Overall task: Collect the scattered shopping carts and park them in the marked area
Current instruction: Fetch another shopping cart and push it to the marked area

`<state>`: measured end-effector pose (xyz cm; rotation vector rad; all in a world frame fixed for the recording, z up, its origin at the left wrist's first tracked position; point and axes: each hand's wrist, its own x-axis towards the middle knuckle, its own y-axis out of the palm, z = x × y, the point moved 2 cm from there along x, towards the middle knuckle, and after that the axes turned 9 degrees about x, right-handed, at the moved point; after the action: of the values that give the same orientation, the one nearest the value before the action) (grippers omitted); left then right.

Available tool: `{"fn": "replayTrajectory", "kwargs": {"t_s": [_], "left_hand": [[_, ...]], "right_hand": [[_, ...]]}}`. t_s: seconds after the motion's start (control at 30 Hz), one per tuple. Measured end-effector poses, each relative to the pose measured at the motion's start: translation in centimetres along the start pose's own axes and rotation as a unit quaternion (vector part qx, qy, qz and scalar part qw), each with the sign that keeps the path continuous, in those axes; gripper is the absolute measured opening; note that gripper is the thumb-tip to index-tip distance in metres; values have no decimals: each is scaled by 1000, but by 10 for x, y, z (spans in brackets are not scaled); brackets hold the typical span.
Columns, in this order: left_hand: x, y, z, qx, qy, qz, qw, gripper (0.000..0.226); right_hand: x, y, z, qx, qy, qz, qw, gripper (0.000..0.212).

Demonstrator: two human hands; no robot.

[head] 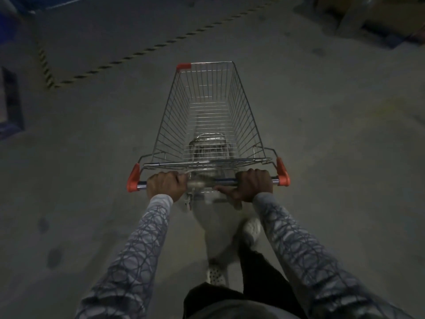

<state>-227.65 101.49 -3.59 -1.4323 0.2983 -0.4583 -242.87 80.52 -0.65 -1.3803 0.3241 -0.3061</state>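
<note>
gripping the handle bar (226, 180) of a wire shopping cart (208, 116), both hands sit knuckles-up on the blue-and-chrome rail. the left hand (166, 184) is wrapped around the bar near its 9 o'clock end, just beside the red end cap (133, 178), fingers (177, 177) curled fully closed over the rail. the right hand (251, 185) is closed on the bar toward the 3 o'clock end, near the other red cap (282, 172), with its thumb lying along the underside of the rail. both arms wear grey patterned sleeves (142, 245). the cart stands on the grey concrete floor (333, 146) at the centre of view, basket pointing toward 12 o'clock — its basket holds nothing, and one red corner guard (183, 66) shows at its far left corner. a black-and-yellow striped floor line (128, 58) runs at about 10 to 11 o'clock from the cart, well apart from it, forming a corner at the far left. blue shapes sit along the 9 o'clock edge and dim boxes at 1 o'clock — too dark to tell more. light shoes (251, 230) and dark trousers show at 6 o'clock beneath the handle.
</note>
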Motion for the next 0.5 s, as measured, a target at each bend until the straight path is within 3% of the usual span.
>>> {"fn": "replayTrajectory", "kwargs": {"t_s": [0.13, 0.5], "left_hand": [[74, 14, 2, 37, 10, -13, 999, 51], [277, 10, -32, 8, -32, -44, 998, 44]], "right_hand": [[72, 2, -4, 8, -1, -9, 1000, 93], [292, -23, -51, 1, -48, 20, 999, 96]]}}
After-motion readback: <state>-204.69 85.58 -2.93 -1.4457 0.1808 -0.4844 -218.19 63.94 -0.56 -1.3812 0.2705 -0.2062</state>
